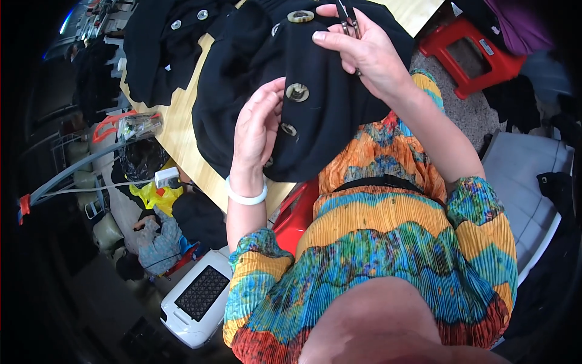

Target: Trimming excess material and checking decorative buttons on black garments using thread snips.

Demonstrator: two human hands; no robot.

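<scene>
Black buttoned garment (333, 100): draping over bench (180, 130); I'm judging it soft, limp, best held by its buttoned edge (291, 64). Left hand (255, 124) touching edge, grip unclear; right hand (374, 57) holding thread snips (345, 26).

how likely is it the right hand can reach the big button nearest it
Likely yes: the big button shows uncovered beside the right hand, though that hand holds a small tool.

We wear a finely pleated top (376, 249) in wavy orange, teal, green and red, gathered sleeves (476, 203), a black waistband (381, 181) and a white bangle (246, 199).
</scene>
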